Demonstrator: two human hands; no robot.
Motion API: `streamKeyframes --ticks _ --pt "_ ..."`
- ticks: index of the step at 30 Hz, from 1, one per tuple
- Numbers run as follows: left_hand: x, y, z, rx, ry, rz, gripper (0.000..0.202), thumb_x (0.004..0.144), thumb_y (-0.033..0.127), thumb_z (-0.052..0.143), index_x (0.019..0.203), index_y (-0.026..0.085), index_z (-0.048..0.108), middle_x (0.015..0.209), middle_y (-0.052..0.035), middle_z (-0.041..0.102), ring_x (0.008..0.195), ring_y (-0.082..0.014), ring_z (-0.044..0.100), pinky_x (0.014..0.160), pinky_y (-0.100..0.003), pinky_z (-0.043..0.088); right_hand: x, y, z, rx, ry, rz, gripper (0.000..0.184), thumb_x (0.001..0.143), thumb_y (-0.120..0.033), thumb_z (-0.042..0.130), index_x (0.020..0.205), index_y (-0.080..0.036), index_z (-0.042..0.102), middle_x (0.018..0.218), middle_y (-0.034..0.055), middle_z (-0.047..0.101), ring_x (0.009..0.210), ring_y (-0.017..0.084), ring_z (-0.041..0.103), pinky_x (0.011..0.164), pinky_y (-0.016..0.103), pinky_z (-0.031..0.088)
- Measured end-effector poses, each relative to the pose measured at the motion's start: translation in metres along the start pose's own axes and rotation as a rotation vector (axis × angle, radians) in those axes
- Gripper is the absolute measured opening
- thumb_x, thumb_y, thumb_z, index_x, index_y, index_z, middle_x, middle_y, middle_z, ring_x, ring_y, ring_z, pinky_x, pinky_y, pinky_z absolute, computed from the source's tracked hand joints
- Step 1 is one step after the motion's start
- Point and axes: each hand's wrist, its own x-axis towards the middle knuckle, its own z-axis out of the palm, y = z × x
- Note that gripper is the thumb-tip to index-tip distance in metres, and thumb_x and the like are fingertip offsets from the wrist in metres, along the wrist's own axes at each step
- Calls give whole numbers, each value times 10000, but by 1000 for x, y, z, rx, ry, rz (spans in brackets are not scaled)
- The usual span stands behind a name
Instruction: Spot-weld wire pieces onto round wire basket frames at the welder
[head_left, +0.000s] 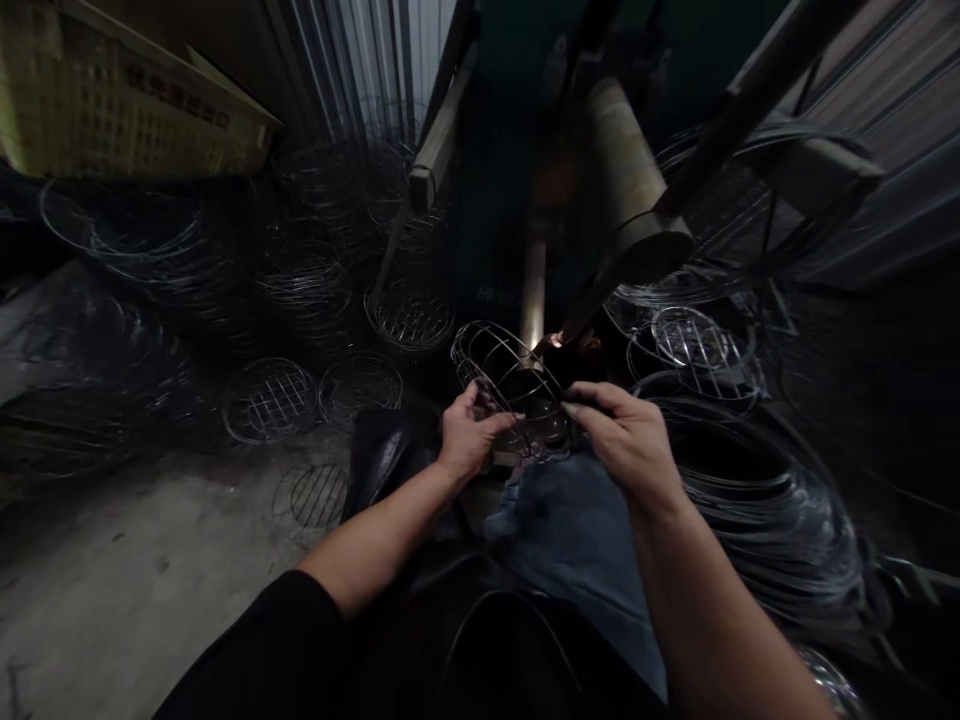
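A round wire rack [499, 345] is held tilted between my two hands, against the lower end of a machine with copper-coloured rods. My left hand [472, 435] pinches the left side of its wire frame, thumb pointing inward. On the other side, my right hand [626, 430] has thumb and forefinger closed at the rack's right edge. An upright metal electrode rod [533, 300] comes down right behind the rack. Beside it a small bright glow shows at the tip of a slanted arm [585, 315]. The rack's lower part is dark and hard to make out.
Stacks of wire rings and racks [300, 270] stand to the left, with single racks [270, 400] on the floor. Large bundles of wire hoops [765, 500] lie close on my right. A yellow crate [135, 100] is at upper left. A thick metal cylinder [630, 160] juts toward me.
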Motion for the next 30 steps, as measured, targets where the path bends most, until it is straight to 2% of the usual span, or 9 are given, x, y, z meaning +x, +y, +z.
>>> streamKeyframes --ticks 2,5,9,19,22,25,27,30 --pt "5 3 9 -55 -56 -25 648 466 208 851 1080 167 646 840 -8 606 709 -124 572 714 -284 488 10 2 -1 0 38 -50 116 742 -263 642 793 -207 731 775 13 676 722 175 613 678 297 457" --pt "12 3 22 -79 -88 15 522 501 211 835 983 147 647 795 -3 613 647 -100 563 672 -256 471 24 5 -4 -8 84 -108 114 753 -253 642 800 -209 736 792 16 677 734 176 616 685 300 459" --pt "14 1 35 -105 -102 20 430 534 200 809 921 149 629 773 0 614 646 -98 563 658 -247 454 34 6 -8 -26 143 -117 128 725 -222 651 814 -206 742 782 17 684 755 190 632 714 316 475" --pt "11 6 52 -128 -33 -53 406 516 221 811 875 162 632 815 -2 621 721 -112 560 689 -257 445 49 7 -5 -58 226 -132 102 697 -257 671 754 -216 744 741 16 690 734 201 640 722 339 491" --pt "10 6 53 -142 -39 -65 410 515 221 810 885 162 644 821 -5 630 728 -118 562 696 -268 450 46 14 -10 50 209 -76 131 698 -290 708 801 -219 746 780 15 697 768 197 641 736 331 497" --pt "11 5 52 -144 -41 -73 407 502 219 816 869 162 650 799 -1 626 710 -117 556 683 -268 447 35 27 -23 218 165 51 214 674 -322 761 864 -226 745 813 9 702 769 181 638 714 311 502" --pt "11 5 51 -143 -49 -81 391 499 216 816 848 163 648 794 1 621 705 -115 555 677 -266 443 28 36 -30 297 130 125 242 626 -319 802 843 -226 747 786 5 704 728 168 632 685 300 501" --pt "12 5 50 -173 -70 -102 354 519 207 798 834 170 642 857 -15 636 752 -127 573 699 -277 445 26 42 -34 331 99 127 234 600 -307 822 803 -219 745 740 5 698 686 163 625 658 298 500"
